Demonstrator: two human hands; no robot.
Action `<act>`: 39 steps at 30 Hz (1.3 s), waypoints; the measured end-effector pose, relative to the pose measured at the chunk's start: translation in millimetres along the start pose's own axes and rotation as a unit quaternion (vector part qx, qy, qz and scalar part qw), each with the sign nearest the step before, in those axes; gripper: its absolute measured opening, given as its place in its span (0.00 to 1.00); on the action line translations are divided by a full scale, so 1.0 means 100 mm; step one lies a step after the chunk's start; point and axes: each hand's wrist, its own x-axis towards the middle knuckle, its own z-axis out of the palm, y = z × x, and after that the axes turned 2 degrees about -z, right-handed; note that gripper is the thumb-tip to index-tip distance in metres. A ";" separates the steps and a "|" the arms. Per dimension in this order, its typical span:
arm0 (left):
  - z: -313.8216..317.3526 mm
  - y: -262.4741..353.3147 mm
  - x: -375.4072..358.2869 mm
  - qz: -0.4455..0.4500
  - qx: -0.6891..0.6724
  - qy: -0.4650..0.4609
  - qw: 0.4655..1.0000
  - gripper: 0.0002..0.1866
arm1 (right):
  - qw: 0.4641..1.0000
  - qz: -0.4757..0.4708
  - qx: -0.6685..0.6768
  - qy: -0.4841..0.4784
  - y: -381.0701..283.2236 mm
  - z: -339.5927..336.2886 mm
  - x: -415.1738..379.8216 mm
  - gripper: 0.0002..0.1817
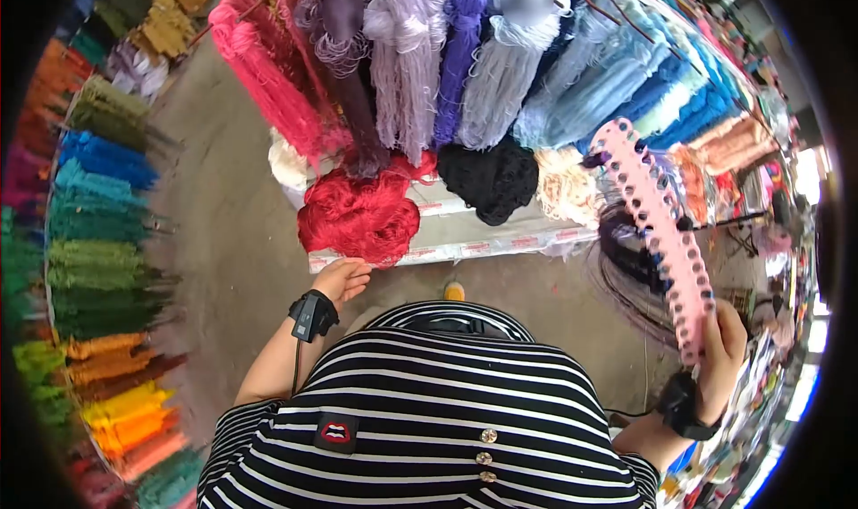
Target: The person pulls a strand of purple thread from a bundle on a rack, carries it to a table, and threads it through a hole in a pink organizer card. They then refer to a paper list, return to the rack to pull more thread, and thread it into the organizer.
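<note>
My right hand (726,337) is closed around the lower end of a long pink thread holder card (661,232), which has a row of holes down each side. Dark purple and black threads (630,250) hang from it at the left. My left hand (344,281) is at the near edge of a low shelf (447,245), fingers stretched out and holding nothing. Just above those fingertips lies a heap of red yarn (362,214). Black yarn (492,183) and cream yarn (567,187) sit further right on the same shelf.
Hanks hang in a row above the shelf: pink (268,71), lilac (407,62), pale blue (505,71) and others. Along the left stands a long rack of green (98,263), blue (107,160) and yellow hanks (125,406). Concrete floor (214,196) runs between.
</note>
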 end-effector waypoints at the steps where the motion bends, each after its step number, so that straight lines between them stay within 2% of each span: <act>1: 0.03 -0.05 0.00 0.001 -0.011 0.005 1.000 0.10 | 0.998 -0.010 -0.003 -0.057 -0.02 -0.13 0.05 0.08; 2: 0.04 -0.08 -0.01 0.006 -0.012 0.009 1.000 0.10 | 0.995 -0.004 0.068 -0.066 -0.01 -0.16 0.09 0.09; 4: 0.06 -0.14 -0.03 0.014 -0.016 0.015 1.000 0.11 | 0.985 -0.014 0.116 -0.124 -0.08 -0.18 0.28 0.10; 5: 0.07 -0.15 -0.05 0.016 -0.022 0.026 0.999 0.11 | 0.984 -0.068 0.098 -0.130 -0.09 -0.08 0.43 0.11; 7: 0.05 -0.17 -0.11 0.021 -0.035 0.048 0.998 0.11 | 0.982 -0.134 0.074 -0.109 -0.15 0.31 0.71 0.10; 8: 0.02 -0.20 -0.13 0.024 -0.044 0.054 0.997 0.11 | 0.978 -0.136 0.052 -0.152 -0.05 0.47 0.92 0.11; 9: -0.04 -0.23 -0.15 0.027 -0.053 0.060 0.996 0.11 | 0.973 -0.093 0.065 -0.201 -0.08 0.72 1.10 0.10; 10: -0.09 -0.27 -0.17 0.030 -0.062 0.065 0.996 0.11 | 0.965 -0.147 0.063 -0.210 0.05 1.02 1.29 0.09; 11: -0.12 -0.27 -0.24 0.027 -0.069 0.084 0.994 0.11 | 0.957 -0.145 0.098 -0.233 0.10 1.31 1.41 0.09; 12: -0.18 -0.33 -0.28 0.027 -0.084 0.094 0.992 0.12 | 0.945 -0.169 0.077 -0.270 0.17 1.56 1.55 0.10; 15: -0.41 -0.51 -0.41 0.027 -0.140 0.133 0.981 0.12 | 0.919 -0.299 0.085 -0.243 0.18 2.28 1.75 0.09; 16: -0.47 -0.57 -0.47 0.030 -0.157 0.146 0.976 0.12 | 0.928 -0.242 0.089 -0.270 0.13 2.42 1.78 0.11; 18: -0.57 -0.70 -0.61 0.035 -0.187 0.173 0.966 0.12 | 0.928 -0.305 0.087 -0.196 0.43 2.93 1.93 0.08; 20: -0.60 -0.84 -0.74 0.030 -0.216 0.200 0.955 0.11 | 0.915 -0.371 -0.050 -0.150 0.64 3.21 2.04 0.09; 21: -0.60 -0.92 -0.80 0.026 -0.227 0.216 0.949 0.11 | 0.905 -0.405 -0.049 -0.123 0.72 3.33 2.04 0.07; 24: -0.55 -1.16 -0.93 0.012 -0.252 0.238 0.938 0.10 | 0.870 -0.434 -0.063 -0.225 1.04 3.77 2.06 0.05; 25: -0.52 -1.22 -0.94 0.007 -0.256 0.242 0.936 0.10 | 0.868 -0.431 -0.042 -0.245 1.18 3.95 2.05 0.05; 28: -0.39 -1.25 -0.97 -0.008 -0.242 0.248 0.938 0.10 | 0.881 -0.329 -0.092 -0.328 1.41 4.30 2.06 0.15; 30: -0.32 -1.21 -0.95 -0.012 -0.228 0.239 0.944 0.10 | 0.908 -0.324 -0.176 -0.199 1.52 4.29 2.01 0.27; 31: -0.27 -1.15 -0.93 -0.013 -0.212 0.241 0.947 0.10 | 0.924 -0.291 -0.192 -0.157 1.56 4.30 1.99 0.33; 32: -0.22 -1.08 -0.90 -0.015 -0.195 0.241 0.951 0.10 | 0.947 -0.230 -0.161 -0.157 1.59 4.22 2.02 0.32; 36: -0.02 -0.71 -0.72 -0.016 -0.139 0.201 0.970 0.11 | 0.978 -0.202 -0.038 -0.047 1.90 3.58 2.06 0.25; 38: 0.17 -0.46 -0.61 -0.001 -0.108 0.169 0.980 0.11 | 0.992 -0.068 0.057 -0.086 2.06 3.10 1.93 0.19; 39: 0.27 -0.32 -0.51 0.012 -0.094 0.153 0.984 0.12 | 0.994 -0.051 0.057 -0.077 2.18 2.88 1.84 0.16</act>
